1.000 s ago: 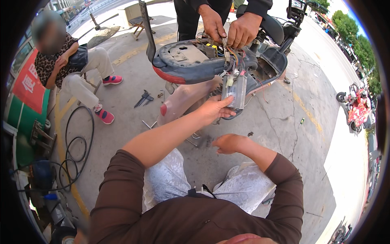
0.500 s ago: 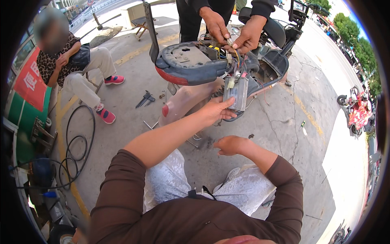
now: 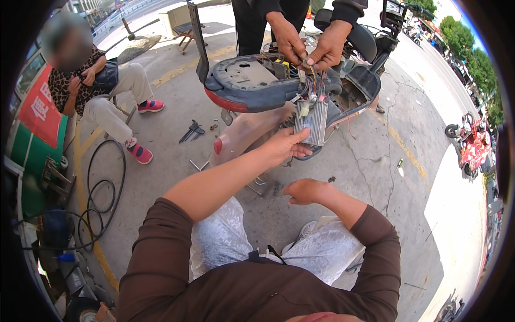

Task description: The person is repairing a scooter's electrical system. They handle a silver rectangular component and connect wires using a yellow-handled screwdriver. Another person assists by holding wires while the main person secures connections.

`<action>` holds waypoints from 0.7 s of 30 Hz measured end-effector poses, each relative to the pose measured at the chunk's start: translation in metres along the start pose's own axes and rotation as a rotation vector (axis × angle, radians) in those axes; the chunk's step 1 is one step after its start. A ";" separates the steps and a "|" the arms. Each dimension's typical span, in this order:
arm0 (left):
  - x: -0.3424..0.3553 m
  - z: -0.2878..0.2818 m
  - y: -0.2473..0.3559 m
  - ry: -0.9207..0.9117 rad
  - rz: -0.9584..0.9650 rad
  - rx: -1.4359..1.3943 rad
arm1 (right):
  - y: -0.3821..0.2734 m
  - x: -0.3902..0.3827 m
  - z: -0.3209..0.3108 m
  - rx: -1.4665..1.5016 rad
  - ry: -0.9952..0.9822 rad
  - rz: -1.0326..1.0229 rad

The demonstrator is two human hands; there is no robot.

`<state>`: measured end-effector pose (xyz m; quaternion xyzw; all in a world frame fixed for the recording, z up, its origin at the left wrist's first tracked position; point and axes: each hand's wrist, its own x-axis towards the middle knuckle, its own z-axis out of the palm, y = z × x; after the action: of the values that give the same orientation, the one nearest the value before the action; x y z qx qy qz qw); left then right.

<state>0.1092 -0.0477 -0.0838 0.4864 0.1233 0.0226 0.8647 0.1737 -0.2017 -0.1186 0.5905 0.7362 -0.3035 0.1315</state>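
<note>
My left hand (image 3: 288, 146) grips a silver finned controller box (image 3: 312, 122) by its lower left edge, thumb on its face. The box hangs at the side of a partly stripped electric scooter (image 3: 257, 80), and coloured wires (image 3: 315, 80) run up from its top. Higher up, another person's hands (image 3: 308, 48) pinch the connector ends of these wires together. My right hand (image 3: 303, 191) is held over the ground in front of my right knee, fingers curled in, with nothing seen in them.
Left of the scooter, pliers-like tools (image 3: 191, 130) and small metal parts lie on the concrete. A green-handled screwdriver (image 3: 399, 164) lies to the right. At the left, a seated person (image 3: 102, 86) is near a coiled black hose (image 3: 107, 193). A red scooter (image 3: 475, 145) stands far right.
The other person's hands have come slightly lower on the wires. The seated person's hands have shifted a little. My own hands and the controller box look unmoved.
</note>
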 end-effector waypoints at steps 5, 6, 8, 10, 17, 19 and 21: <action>-0.001 0.001 0.000 0.000 0.004 -0.004 | 0.001 0.001 0.003 -0.009 0.007 -0.006; -0.001 0.001 0.000 0.001 0.006 -0.004 | 0.001 0.001 0.003 -0.008 0.006 -0.005; -0.001 0.000 0.000 0.001 0.011 -0.003 | 0.001 0.001 0.003 -0.008 0.008 -0.008; -0.001 0.000 -0.001 -0.005 0.019 -0.003 | 0.002 0.001 0.003 -0.011 0.012 -0.012; -0.001 -0.004 -0.001 -0.017 0.026 0.012 | 0.002 0.000 0.003 -0.017 0.024 -0.015; -0.003 -0.002 0.002 -0.025 0.032 0.027 | 0.003 0.000 0.004 -0.021 0.027 -0.017; -0.006 0.002 0.007 -0.034 0.048 0.069 | 0.002 -0.001 0.004 -0.015 0.029 -0.017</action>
<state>0.1043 -0.0465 -0.0763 0.5189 0.0976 0.0311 0.8487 0.1751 -0.2046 -0.1214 0.5874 0.7454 -0.2904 0.1224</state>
